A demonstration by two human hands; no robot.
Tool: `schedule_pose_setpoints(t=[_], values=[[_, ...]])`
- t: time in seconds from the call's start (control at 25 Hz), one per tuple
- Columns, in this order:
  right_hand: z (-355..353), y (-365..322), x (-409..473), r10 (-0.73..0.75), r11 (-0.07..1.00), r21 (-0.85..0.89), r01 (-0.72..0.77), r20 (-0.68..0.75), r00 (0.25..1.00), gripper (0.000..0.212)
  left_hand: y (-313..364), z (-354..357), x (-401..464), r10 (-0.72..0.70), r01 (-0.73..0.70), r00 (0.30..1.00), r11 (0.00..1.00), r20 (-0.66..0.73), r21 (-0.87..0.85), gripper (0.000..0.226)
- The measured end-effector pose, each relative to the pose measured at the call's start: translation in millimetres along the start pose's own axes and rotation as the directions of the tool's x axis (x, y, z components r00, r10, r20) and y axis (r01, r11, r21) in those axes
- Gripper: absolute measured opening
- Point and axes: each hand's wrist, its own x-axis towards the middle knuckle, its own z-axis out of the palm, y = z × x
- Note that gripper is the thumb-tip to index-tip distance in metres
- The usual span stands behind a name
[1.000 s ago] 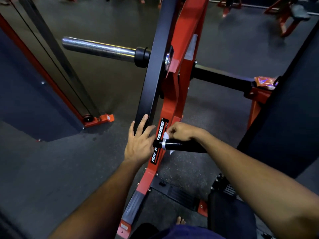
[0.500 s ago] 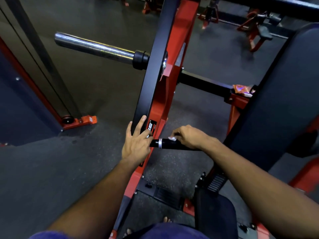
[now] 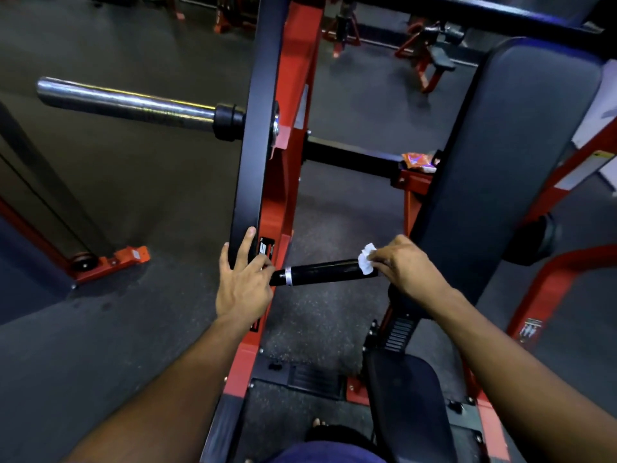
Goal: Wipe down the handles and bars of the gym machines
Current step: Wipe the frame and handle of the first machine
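My right hand [image 3: 405, 267] pinches a wipe [image 3: 366, 263] against the outer end of the grip [image 3: 322, 272]; my left hand [image 3: 242, 282] rests, fingers spread, on the lever arm [image 3: 253, 135]. I'd judge this grip nearly done (other bars remain).

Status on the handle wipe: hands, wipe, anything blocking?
Left hand flat, fingers straight on the black upright. Right hand pinches white wipe at the outer end of the black handle. Nothing in the way.

floor [image 3: 100, 329]: dark, speckled | on it: red machine frame [image 3: 287, 208]
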Motion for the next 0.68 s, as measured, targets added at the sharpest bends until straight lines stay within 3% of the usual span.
schedule_pose_setpoints(t=[0.16,0.32,0.44,0.68], values=[[28,-42,15,-0.006,0.999,-0.049,0.007,0.034,0.999,0.02,2,-1,1,0.002,-0.002,1.0,1.0,-0.019,-0.026,0.017],[49,-112,26,-0.121,0.988,-0.082,0.131,0.114,0.986,0.025,2,0,1,0.006,-0.006,1.0,1.0,-0.007,-0.022,0.013],[60,-133,23,-0.099,0.99,-0.083,0.113,0.157,0.983,0.037,0,4,1,0.027,-0.027,0.999,0.999,-0.026,-0.021,0.014],[58,-72,5,-0.023,0.99,-0.144,0.005,-0.124,0.992,0.017,1,5,0,0.028,-0.029,0.999,0.999,-0.036,-0.013,0.022]])
